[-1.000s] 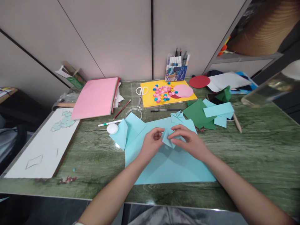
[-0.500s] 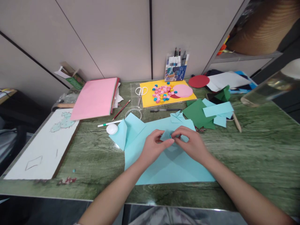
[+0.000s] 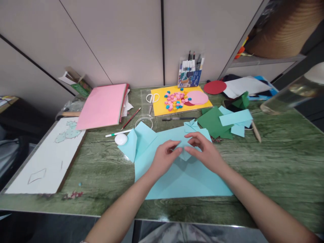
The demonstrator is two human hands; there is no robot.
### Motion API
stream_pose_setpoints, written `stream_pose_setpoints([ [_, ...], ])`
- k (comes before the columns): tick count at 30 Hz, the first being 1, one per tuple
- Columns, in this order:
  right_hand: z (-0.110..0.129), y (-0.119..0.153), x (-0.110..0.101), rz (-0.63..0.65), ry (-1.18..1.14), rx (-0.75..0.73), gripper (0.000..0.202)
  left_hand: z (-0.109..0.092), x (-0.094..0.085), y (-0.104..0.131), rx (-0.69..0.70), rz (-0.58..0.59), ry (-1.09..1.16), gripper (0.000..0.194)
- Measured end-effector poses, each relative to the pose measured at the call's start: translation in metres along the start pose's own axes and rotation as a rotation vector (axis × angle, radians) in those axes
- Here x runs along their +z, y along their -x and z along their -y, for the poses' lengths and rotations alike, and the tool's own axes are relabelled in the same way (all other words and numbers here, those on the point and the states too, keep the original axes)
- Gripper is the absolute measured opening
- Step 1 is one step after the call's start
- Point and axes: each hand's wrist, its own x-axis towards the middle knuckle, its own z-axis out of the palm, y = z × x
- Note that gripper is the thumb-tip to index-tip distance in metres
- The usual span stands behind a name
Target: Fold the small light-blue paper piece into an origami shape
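Observation:
A small folded piece of light blue paper (image 3: 185, 154) is held above a large light blue sheet (image 3: 187, 182), its shadow falling on the sheet. My left hand (image 3: 165, 156) pinches its left corner between thumb and index finger. On the other side, my right hand (image 3: 207, 151) has thumb and fingers spread apart, the thumb tip at the paper's right edge. Just beyond my hands, a finished-looking folded blue paper shape (image 3: 191, 126) rests at the sheet's far edge. Another folded blue sheet (image 3: 145, 136) overlaps the left corner, beside a white egg-shaped object (image 3: 120, 139).
Behind lie white scissors (image 3: 152, 98), a yellow sheet (image 3: 158, 104) bearing coloured paper balls (image 3: 176, 99), and a black pen (image 3: 179, 118). Green paper (image 3: 214, 123) and blue strips (image 3: 235, 117) are at right, near a clear bottle (image 3: 286, 96). Pink paper (image 3: 103, 104) and a drawing board (image 3: 48, 158) lie left.
The folded paper has turned and spread to show a wider face towards me. My right hand's fingers have parted, while my left hand stays nearly in place.

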Motion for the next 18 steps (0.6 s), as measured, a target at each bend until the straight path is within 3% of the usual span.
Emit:
stream_pose_setpoints([
  [6,0.0002,-0.004,-0.0017,0.017,-0.138,0.053,0.017,-0.002,0.0052,0.0029,-0.001,-0.01,-0.074,0.029],
  [11,0.0019,-0.0038,-0.0046,0.026,-0.147,0.144,0.018,-0.0046,0.0057,0.0037,0.001,-0.028,-0.055,0.024],
  [18,-0.0002,-0.0013,-0.0042,0.002,-0.153,0.099,0.025,-0.003,0.0062,0.0043,0.008,0.016,-0.033,0.027],
])
